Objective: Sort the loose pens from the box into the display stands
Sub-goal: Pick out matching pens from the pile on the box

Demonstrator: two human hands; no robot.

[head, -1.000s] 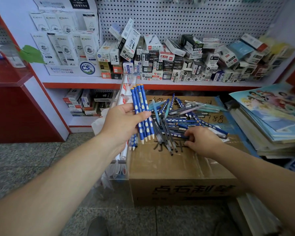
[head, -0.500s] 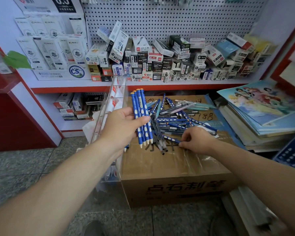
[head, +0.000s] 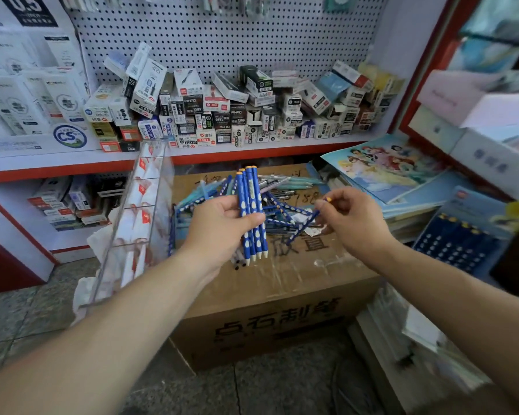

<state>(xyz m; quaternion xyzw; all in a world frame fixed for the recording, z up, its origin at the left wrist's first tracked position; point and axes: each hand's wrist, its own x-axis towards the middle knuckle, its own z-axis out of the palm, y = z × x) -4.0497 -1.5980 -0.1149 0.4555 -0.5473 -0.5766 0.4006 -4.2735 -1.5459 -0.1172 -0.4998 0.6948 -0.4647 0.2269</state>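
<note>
My left hand (head: 222, 223) grips a bundle of blue pens (head: 252, 214) with white dots, held upright with tips down over the cardboard box (head: 270, 313). My right hand (head: 354, 220) pinches a single blue pen (head: 304, 226), lifted at a slant just right of the bundle. A loose pile of blue, teal and dark pens (head: 282, 193) lies on the box top behind both hands. A clear acrylic display stand (head: 138, 217) with tiered slots leans against the box's left side.
A shelf (head: 192, 154) with a red edge carries many small pen boxes before a pegboard wall. Stacked picture books (head: 396, 172) and a blue pack (head: 462, 235) lie to the right. Lower shelf boxes sit at the left, grey floor tiles below.
My right hand has lifted off the pile with one blue pen pinched in it. My left hand with the bundle has shifted right, toward the middle of the box.
</note>
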